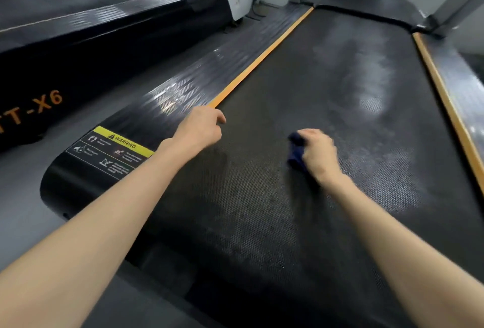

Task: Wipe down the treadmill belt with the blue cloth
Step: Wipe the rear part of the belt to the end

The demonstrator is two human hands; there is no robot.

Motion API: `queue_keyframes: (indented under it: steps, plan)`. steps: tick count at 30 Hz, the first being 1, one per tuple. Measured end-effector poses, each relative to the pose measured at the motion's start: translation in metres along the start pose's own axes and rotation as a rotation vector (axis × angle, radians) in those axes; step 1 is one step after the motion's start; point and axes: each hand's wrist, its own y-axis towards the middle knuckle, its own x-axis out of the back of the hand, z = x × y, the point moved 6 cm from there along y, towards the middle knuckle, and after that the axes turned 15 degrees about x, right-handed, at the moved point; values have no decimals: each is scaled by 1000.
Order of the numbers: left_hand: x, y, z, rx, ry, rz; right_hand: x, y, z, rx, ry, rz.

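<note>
I'm gripping the bunched blue cloth (296, 153) mid treadmill belt (262, 196), right hand (318, 154) curling round it. Left hand (201, 130) hanging loose-curled, empty, by the orange strip (262, 58). Better: flattening the cloth, overlapping strokes toward the grey haze (366, 78).

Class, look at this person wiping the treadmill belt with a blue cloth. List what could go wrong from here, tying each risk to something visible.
1. The right hand holds the blue cloth bunched small, so strokes may skip parts of the treadmill belt.
2. The pale smears farther up could stay unwiped.
3. The left hand is by the orange edge strip; fingers might catch if the belt shifts.
</note>
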Motion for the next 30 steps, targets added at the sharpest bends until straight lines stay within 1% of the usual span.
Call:
queue_keyframes:
  steps: [2,4,5,6,7,8,10,11,12,13,14,17,18,19,20,21,23,24,25,26,27,28,29,30]
  plan:
    - [-6,0,-9,-7,-5,11,-21,-28,60,272,84,80]
    - [-15,0,-21,-34,5,24,-30,-64,91,513,103,158]
    - [-19,0,-27,-49,9,35,-26,-69,86,579,93,182]
    - [-23,-1,-33,-63,6,51,-20,-63,65,576,66,166]
    - [-27,-3,-38,-70,-3,75,-10,-52,33,487,27,119]
    - [-31,-5,-42,-74,-11,95,2,-42,-7,335,-21,61]
    - [-35,-9,-49,-87,-21,109,30,-35,-82,-55,-72,-44]
    - [-35,-10,-51,-96,-27,102,39,-37,-98,-192,-83,-97]
    - [-35,-9,-53,-99,-42,90,42,-40,-93,-239,-83,-128]
    - [-34,-8,-55,-97,-62,80,38,-40,-72,-209,-48,-128]
    - [-34,-6,-57,-92,-82,73,31,-42,-42,-111,13,-105]
    - [-36,-1,-59,-73,-115,64,2,-74,45,347,116,61]
    - [-38,1,-58,-68,-113,65,-2,-85,55,463,121,123]
    - [-38,2,-56,-64,-106,70,-3,-86,53,530,124,158]
    - [-39,2,-53,-61,-94,78,-1,-78,38,528,112,142]
    - [-39,3,-48,-60,-78,84,3,-65,19,443,91,88]
    - [-35,2,-37,-54,-48,77,8,-36,-19,77,79,-44]
    - [-31,2,-30,-43,-41,56,6,-29,-20,-52,61,-80]
    - [-26,2,-24,-28,-38,33,-1,-26,-2,-72,59,-73]
    - [-20,3,-18,-14,-34,12,-11,-30,29,-4,85,-21]
    - [-15,3,-13,0,-28,-5,-24,-42,70,158,137,52]
    - [-12,3,-8,13,-19,-22,-34,-63,112,378,193,120]
    - [-9,3,-3,20,-8,-35,-42,-87,141,568,254,168]
    - [-7,2,1,23,2,-43,-43,-100,153,689,279,206]
